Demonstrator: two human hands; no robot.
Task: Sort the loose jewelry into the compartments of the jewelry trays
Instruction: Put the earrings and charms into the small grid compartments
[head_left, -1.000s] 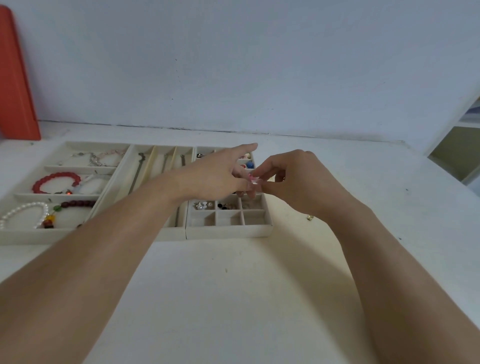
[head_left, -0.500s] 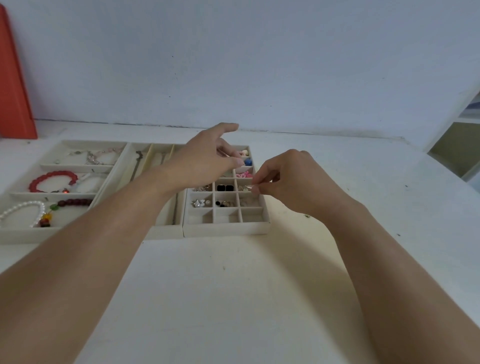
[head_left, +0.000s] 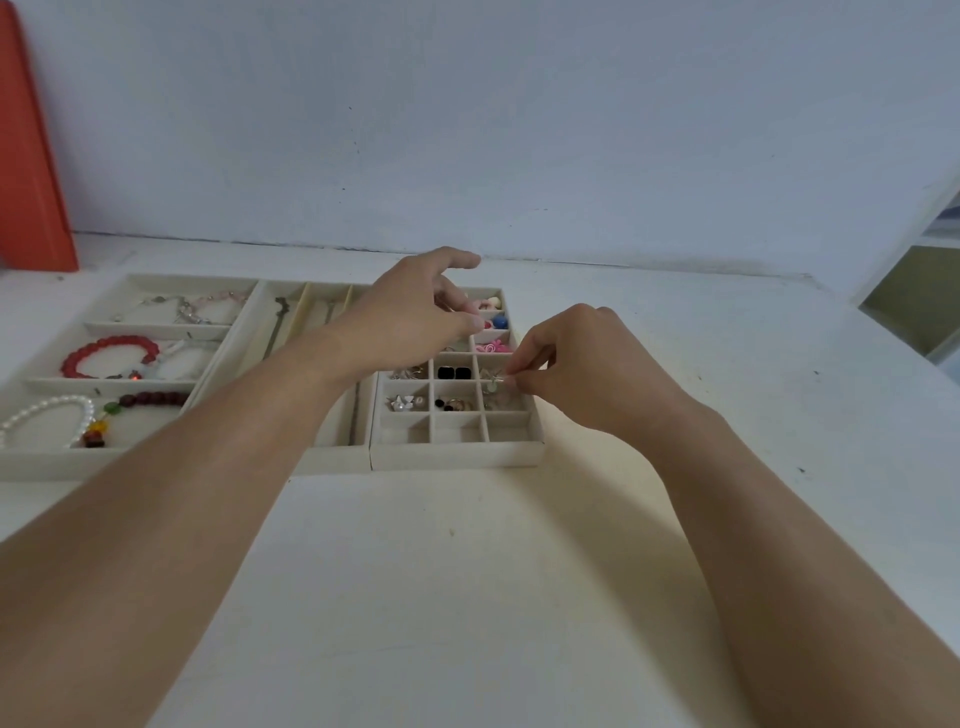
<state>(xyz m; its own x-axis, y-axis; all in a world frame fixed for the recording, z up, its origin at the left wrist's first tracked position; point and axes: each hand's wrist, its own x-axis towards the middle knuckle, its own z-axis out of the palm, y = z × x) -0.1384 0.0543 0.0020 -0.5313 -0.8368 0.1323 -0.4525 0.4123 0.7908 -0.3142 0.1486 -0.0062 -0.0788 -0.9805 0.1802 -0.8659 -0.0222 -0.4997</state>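
Note:
Three cream jewelry trays stand side by side on the table. The small-grid tray (head_left: 457, 456) on the right holds earrings, black studs (head_left: 453, 372) and coloured beads in its cells. My right hand (head_left: 566, 364) pinches a small pale earring (head_left: 494, 385) over the grid's right column. My left hand (head_left: 415, 317) hovers over the grid's far cells, fingers loosely curled; whether it holds anything is hidden. The left tray (head_left: 47, 457) holds a red bead bracelet (head_left: 106, 356), a pearl bracelet (head_left: 47, 415) and a dark bead strand.
The middle tray (head_left: 332, 457) has long slots with thin chains. An orange panel (head_left: 31, 156) leans on the wall at the far left. A shelf unit (head_left: 914, 291) stands at the right. Bare white table lies in front of the trays.
My hands have separated: the left rose toward the grid's far cells, while the right lowered the small earring to the grid's right column.

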